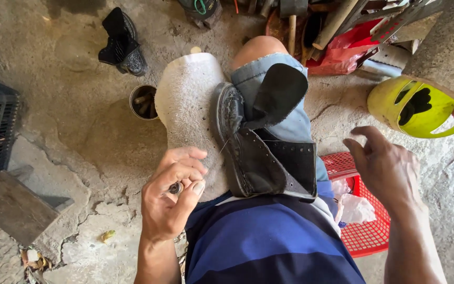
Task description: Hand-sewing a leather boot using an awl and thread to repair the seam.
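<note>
I see the black boot lying across my lap, long axis running near to far, just right of my left hand, whose fingers pinch a small awl-like tool, nearer than my right hand, empty with fingers spread.

Bare concrete floor left of boot open; tin can near; red basket crowds right side.
</note>
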